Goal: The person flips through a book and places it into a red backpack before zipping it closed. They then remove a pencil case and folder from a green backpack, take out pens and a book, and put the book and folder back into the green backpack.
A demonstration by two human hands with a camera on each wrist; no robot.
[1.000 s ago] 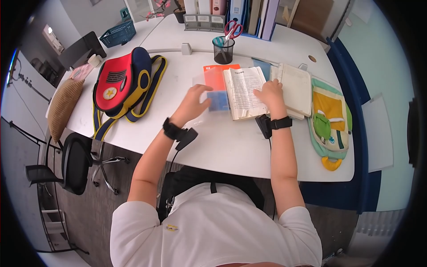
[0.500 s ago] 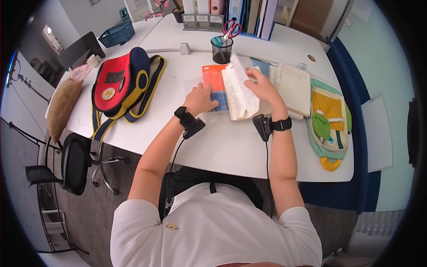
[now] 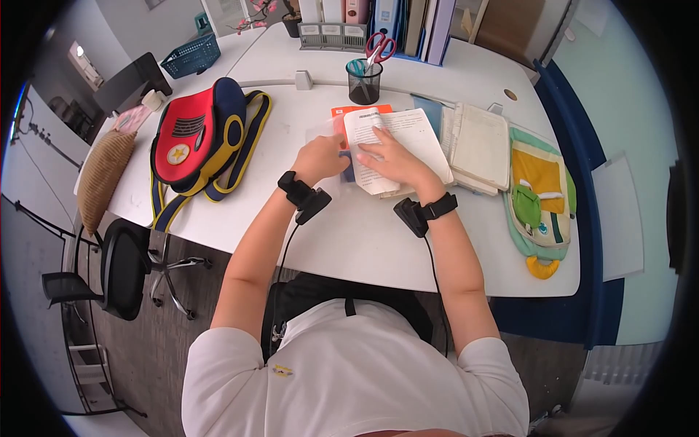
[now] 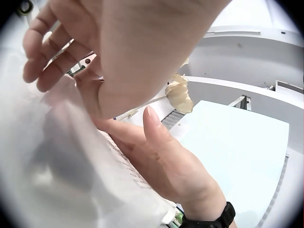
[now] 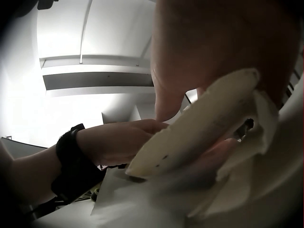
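An open book (image 3: 419, 135) with printed, curled pages lies on the desk in the head view. My right hand (image 3: 397, 162) rests on its left-hand page with the fingers spread. Just left of the book, my left hand (image 3: 320, 158) lies over a clear plastic cover (image 3: 314, 131), near an orange and blue booklet (image 3: 386, 108) partly under the pages. Cloudy plastic (image 4: 61, 156) fills the lower left of the left wrist view, beside both hands. In the right wrist view a worn page edge (image 5: 190, 128) curves up below the right hand.
A red and navy backpack (image 3: 191, 135) stands at the left of the desk (image 3: 349, 240). Behind the book is a mesh cup (image 3: 364, 84) with scissors. To the right lie a stack of worn books (image 3: 482, 146) and a green and yellow bag (image 3: 540, 197).
My right hand has moved left, and the page it was lifting now lies over the left side of the book and the booklet. My left hand has shifted slightly.
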